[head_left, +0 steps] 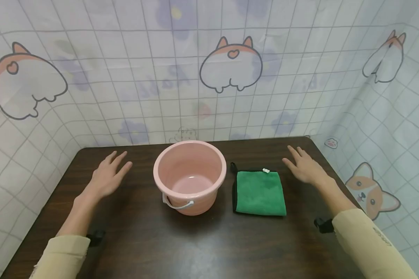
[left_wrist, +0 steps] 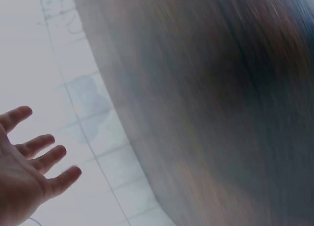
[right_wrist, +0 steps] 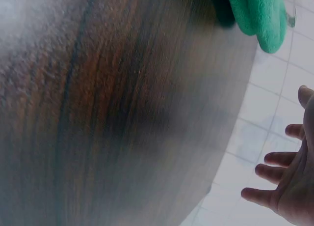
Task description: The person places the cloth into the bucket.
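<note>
A pink bucket (head_left: 192, 201) with a pale handle hanging at its front stands upright on the dark wooden table, and its inside looks bare. To its right lies a folded green cloth (head_left: 260, 193) with black edging, a small loop and a white tag; its thick folds show at the top of the right wrist view. My left hand (head_left: 107, 176) is held left of the bucket, fingers spread and holding nothing. On the other side my right hand (head_left: 305, 167) hovers just right of the cloth, its fingers likewise apart with nothing in them.
The brown table (head_left: 195, 248) reaches back to a white gridded curtain (head_left: 160, 97) printed with cartoon dogs and flowers, which also hangs along both sides. Dark straps sit at both wrists, by the beige sleeves.
</note>
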`<move>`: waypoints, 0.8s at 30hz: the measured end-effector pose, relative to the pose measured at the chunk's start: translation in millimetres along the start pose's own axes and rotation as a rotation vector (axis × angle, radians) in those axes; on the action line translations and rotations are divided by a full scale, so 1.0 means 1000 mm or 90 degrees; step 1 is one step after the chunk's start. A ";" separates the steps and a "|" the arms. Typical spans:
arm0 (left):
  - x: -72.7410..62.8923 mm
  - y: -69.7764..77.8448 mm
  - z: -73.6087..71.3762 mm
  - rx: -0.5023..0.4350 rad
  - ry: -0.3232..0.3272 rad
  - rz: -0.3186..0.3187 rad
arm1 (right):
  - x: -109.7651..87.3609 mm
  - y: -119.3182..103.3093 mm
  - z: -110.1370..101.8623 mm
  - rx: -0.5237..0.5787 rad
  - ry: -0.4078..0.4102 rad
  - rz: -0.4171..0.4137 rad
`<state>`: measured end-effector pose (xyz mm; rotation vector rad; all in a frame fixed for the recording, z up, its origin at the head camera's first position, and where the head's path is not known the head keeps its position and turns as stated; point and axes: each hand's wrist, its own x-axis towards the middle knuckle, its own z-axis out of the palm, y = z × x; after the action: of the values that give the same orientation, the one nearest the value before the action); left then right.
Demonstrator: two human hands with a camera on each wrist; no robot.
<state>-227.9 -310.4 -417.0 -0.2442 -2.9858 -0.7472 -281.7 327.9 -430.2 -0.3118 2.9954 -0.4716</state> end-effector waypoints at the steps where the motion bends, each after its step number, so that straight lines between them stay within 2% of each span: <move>1: 0.000 0.003 0.000 -0.022 0.005 0.005 | -0.001 -0.001 0.001 0.006 0.002 -0.003; 7: 0.000 0.022 0.001 -0.112 0.025 0.031 | -0.007 -0.008 0.006 0.045 0.019 -0.020; 18: -0.006 0.060 0.008 -0.238 0.071 0.027 | -0.015 -0.020 0.015 0.082 0.026 -0.043; 21: -0.007 0.070 0.008 -0.291 0.067 0.029 | -0.017 -0.023 0.017 0.102 0.023 -0.052; 24: -0.007 0.079 0.007 -0.363 0.046 0.028 | -0.020 -0.028 0.019 0.121 0.018 -0.060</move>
<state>-207.8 -238.7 -387.4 -0.2935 -2.6175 -1.5470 -254.8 300.9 -438.0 -0.4334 2.9420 -0.7700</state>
